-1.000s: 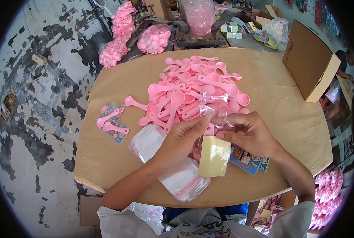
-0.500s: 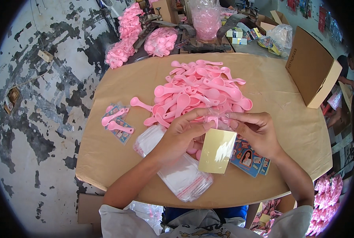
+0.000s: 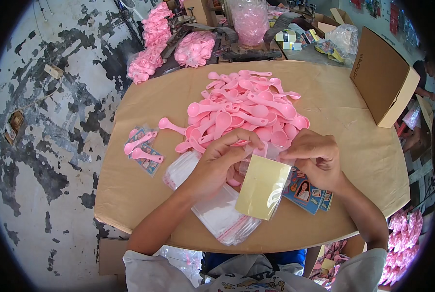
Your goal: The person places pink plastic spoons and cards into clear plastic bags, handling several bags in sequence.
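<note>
My left hand [image 3: 220,163] and my right hand [image 3: 319,160] pinch the upper part of a clear plastic bag [image 3: 274,152] between them. Inside hangs a pale yellow card face [image 3: 261,190], slightly tilted, with part of a pink measuring spoon [image 3: 260,149] showing above it. Under my left forearm lies a stack of clear plastic bags [image 3: 227,216]. Blue printed cards [image 3: 305,192] fan out on the table below my right hand. Just beyond both hands rises a heap of pink measuring spoons [image 3: 246,107].
At the left, two pink spoons lie on blue cards in clear bags [image 3: 149,160]. A cardboard box [image 3: 383,73] stands at the table's right edge. Bagged pink spoons [image 3: 195,48] sit beyond the far edge. Another person's arm [image 3: 424,92] shows at far right.
The yellow card has slid a little lower and left and tilted more. My right fingers have curled closer on the bag's upper right corner, and the bag's top has spread wider.
</note>
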The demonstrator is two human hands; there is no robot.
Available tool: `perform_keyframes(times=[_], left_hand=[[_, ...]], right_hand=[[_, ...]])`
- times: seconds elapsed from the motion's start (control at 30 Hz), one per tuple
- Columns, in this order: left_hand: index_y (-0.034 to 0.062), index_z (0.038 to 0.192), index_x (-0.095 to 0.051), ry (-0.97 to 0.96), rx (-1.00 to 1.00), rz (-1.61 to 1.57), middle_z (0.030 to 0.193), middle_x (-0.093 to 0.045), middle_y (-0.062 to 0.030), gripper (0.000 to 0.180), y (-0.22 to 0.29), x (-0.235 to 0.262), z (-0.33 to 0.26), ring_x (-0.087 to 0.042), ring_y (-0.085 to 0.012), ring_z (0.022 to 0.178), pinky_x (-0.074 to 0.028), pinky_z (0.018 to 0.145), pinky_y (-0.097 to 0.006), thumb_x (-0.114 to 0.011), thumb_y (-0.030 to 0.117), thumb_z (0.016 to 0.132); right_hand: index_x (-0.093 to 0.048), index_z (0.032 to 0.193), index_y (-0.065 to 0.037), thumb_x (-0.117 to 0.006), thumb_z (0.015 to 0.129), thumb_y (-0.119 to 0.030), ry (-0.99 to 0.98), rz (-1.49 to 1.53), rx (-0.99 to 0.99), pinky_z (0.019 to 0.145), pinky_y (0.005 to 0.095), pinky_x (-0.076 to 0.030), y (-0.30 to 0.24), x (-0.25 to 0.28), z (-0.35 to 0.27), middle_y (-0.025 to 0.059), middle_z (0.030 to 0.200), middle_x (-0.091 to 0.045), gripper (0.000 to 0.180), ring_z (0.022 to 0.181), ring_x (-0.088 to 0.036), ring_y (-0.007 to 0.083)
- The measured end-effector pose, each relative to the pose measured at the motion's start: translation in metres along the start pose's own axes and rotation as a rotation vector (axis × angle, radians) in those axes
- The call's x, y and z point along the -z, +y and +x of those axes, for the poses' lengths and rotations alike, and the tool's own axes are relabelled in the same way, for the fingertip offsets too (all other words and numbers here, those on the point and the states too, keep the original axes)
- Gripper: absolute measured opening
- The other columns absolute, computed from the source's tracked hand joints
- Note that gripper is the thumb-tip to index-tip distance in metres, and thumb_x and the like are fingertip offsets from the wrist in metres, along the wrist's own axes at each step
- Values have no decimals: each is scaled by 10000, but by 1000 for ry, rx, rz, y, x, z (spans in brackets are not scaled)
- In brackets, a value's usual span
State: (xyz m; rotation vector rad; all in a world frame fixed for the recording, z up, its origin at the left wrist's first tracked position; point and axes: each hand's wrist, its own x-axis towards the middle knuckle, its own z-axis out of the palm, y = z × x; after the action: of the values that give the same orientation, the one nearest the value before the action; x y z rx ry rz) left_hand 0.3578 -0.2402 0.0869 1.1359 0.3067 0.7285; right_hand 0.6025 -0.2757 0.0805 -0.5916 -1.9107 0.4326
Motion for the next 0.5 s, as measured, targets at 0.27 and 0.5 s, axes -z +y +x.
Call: perform_keyframes(times=[0.27,0.5], left_hand=[[69,1015,-548,-16,-85,312,1020,-581,12,129,-4,11,1,-650,-58,714,-527,491,-178,-425,70,974],[50,966,-539,101,137,239,914,-614,-18,103,13,-1,-4,-651,-86,715,-518,585,-182,-578,142,941]], right_hand=[[-773,936,-92,-625,628,68,-46,-103,90,646,295,-468,-5,2,2,28,782,-718,377,686,-554,184],[-777,930,-115,-639,632,44,-71,-200,140,605,299,-472,-7,1,2,29,751,-686,365,688,-555,189]])
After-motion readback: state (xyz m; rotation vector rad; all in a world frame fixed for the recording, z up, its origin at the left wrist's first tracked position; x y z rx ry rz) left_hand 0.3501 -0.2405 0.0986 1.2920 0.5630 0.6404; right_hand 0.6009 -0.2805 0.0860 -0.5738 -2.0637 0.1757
